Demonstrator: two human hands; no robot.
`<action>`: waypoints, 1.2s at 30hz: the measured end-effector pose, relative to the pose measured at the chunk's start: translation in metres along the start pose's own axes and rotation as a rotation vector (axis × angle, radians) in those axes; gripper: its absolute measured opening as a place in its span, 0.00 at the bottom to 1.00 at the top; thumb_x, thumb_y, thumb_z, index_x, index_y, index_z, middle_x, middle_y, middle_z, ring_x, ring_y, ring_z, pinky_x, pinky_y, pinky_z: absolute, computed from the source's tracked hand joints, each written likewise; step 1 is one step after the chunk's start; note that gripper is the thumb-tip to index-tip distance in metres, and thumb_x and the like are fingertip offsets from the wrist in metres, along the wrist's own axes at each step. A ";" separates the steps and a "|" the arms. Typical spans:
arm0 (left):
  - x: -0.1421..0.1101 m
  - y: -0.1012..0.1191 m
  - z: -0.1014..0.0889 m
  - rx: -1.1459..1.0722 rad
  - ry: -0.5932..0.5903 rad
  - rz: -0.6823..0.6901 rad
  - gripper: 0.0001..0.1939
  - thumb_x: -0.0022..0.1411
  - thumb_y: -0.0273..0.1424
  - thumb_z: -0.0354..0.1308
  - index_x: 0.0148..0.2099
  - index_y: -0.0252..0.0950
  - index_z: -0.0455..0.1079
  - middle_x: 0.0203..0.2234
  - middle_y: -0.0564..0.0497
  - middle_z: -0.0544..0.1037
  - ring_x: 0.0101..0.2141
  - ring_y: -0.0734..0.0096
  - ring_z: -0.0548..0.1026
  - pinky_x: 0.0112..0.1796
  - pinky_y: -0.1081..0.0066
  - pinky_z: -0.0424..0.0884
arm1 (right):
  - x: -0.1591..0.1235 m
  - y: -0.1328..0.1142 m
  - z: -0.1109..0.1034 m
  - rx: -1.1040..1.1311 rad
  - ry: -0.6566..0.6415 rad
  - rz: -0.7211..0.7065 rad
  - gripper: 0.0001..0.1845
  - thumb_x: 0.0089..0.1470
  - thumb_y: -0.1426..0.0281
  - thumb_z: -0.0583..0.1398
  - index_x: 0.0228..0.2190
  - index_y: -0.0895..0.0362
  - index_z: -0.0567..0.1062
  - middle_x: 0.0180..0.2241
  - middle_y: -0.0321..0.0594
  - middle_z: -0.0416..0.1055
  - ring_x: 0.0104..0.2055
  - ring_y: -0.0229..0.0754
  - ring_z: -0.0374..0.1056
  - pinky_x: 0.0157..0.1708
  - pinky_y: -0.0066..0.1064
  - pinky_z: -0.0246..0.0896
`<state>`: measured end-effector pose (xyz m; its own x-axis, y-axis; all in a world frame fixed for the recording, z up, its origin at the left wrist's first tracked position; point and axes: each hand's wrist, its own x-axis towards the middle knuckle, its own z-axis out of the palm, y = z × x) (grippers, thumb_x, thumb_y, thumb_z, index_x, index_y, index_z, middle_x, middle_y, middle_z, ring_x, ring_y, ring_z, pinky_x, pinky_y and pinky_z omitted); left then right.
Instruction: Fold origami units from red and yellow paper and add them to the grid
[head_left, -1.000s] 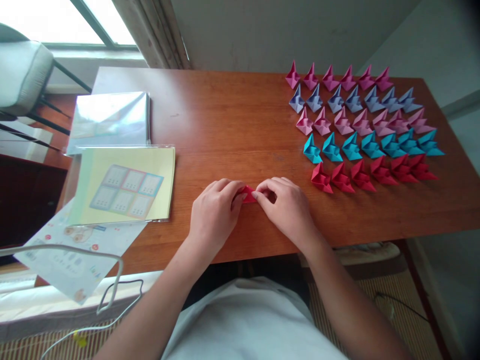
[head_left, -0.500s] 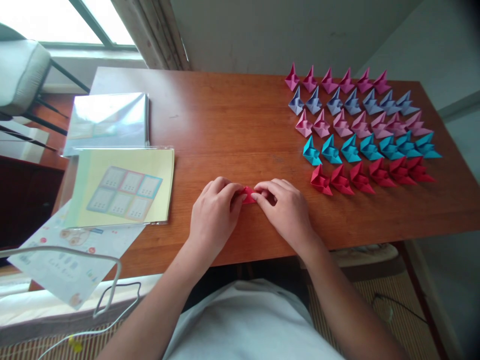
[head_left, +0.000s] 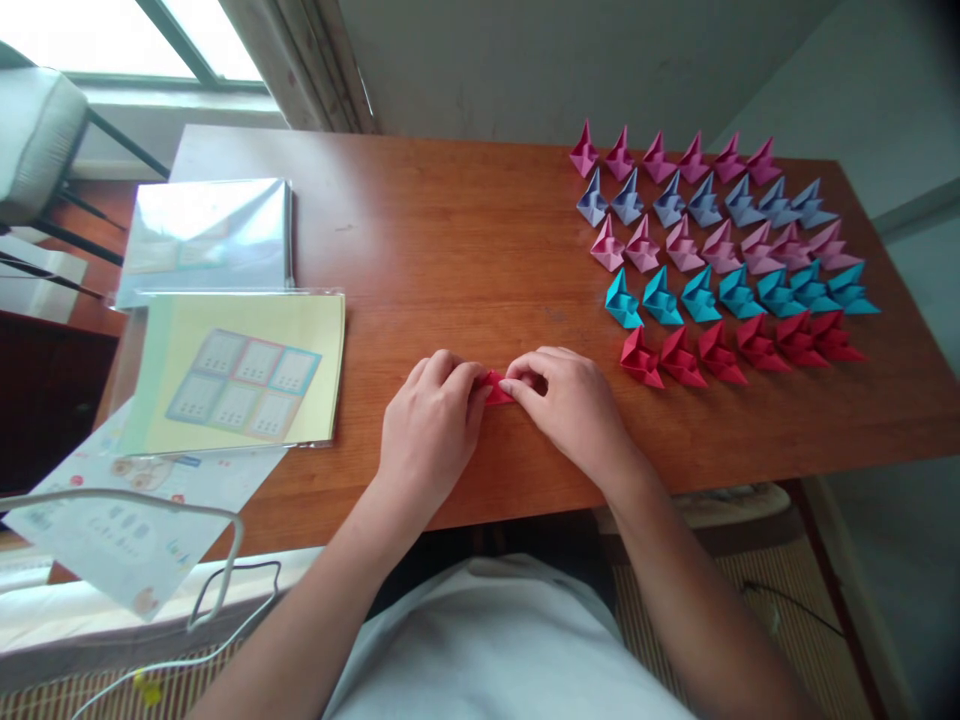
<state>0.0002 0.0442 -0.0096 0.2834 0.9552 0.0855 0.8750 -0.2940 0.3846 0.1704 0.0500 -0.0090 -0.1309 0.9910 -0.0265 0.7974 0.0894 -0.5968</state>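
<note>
A small piece of folded red paper [head_left: 497, 390] lies low over the wooden table, close to its front edge. My left hand [head_left: 431, 420] pinches its left end between thumb and fingers. At the other end, the thumb and index finger of my right hand [head_left: 566, 405] are closed on the paper. Both hands cover parts of it, so its full shape is hidden. To the right stands a row of red folded-paper figures [head_left: 718, 354], nearest to my right hand. Behind them are rows in turquoise [head_left: 699, 294], light pink [head_left: 682, 246], lavender [head_left: 669, 201] and magenta [head_left: 657, 160].
On the table's [head_left: 420, 230] left side lie a yellow packet in clear plastic [head_left: 240, 375], a shiny plastic-wrapped stack [head_left: 210, 235] and a printed sheet [head_left: 150, 530]. A bent white tube [head_left: 236, 545] and cables are at lower left. A chair [head_left: 41, 140] stands beyond.
My right thumb and fingers have shifted slightly on the red paper's right end. My left hand stays nearly still. The whole view has moved a little.
</note>
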 end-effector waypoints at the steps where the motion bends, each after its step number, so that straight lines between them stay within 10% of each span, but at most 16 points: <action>1: 0.000 0.000 0.000 0.013 -0.002 0.002 0.11 0.71 0.35 0.53 0.45 0.39 0.76 0.39 0.48 0.77 0.41 0.61 0.74 0.37 0.67 0.68 | 0.001 0.000 -0.001 -0.004 -0.007 0.000 0.03 0.57 0.72 0.66 0.30 0.53 0.78 0.31 0.36 0.77 0.36 0.41 0.70 0.39 0.32 0.60; 14: -0.001 0.000 -0.001 0.068 0.034 0.017 0.11 0.71 0.36 0.52 0.46 0.41 0.75 0.40 0.48 0.78 0.40 0.61 0.74 0.35 0.66 0.68 | 0.034 -0.008 -0.027 -0.145 -0.269 0.004 0.05 0.54 0.66 0.68 0.27 0.51 0.81 0.29 0.33 0.79 0.33 0.40 0.72 0.29 0.32 0.53; 21: -0.031 0.020 -0.004 0.132 0.065 0.279 0.18 0.69 0.24 0.51 0.59 0.33 0.70 0.53 0.43 0.77 0.52 0.56 0.73 0.52 0.60 0.69 | 0.040 -0.009 -0.030 -0.159 -0.308 0.016 0.04 0.52 0.67 0.67 0.26 0.50 0.82 0.28 0.33 0.79 0.32 0.40 0.72 0.27 0.32 0.52; 36: -0.052 0.032 0.021 0.173 -0.118 0.282 0.39 0.70 0.45 0.49 0.68 0.15 0.56 0.65 0.26 0.64 0.66 0.39 0.59 0.65 0.50 0.60 | 0.040 -0.014 -0.030 -0.206 -0.306 0.041 0.09 0.55 0.62 0.65 0.26 0.49 0.82 0.29 0.36 0.80 0.34 0.43 0.73 0.29 0.32 0.54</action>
<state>0.0216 -0.0160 -0.0215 0.5582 0.8278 0.0561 0.8062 -0.5571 0.1990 0.1715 0.0910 0.0219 -0.2420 0.9214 -0.3040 0.9032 0.0994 -0.4176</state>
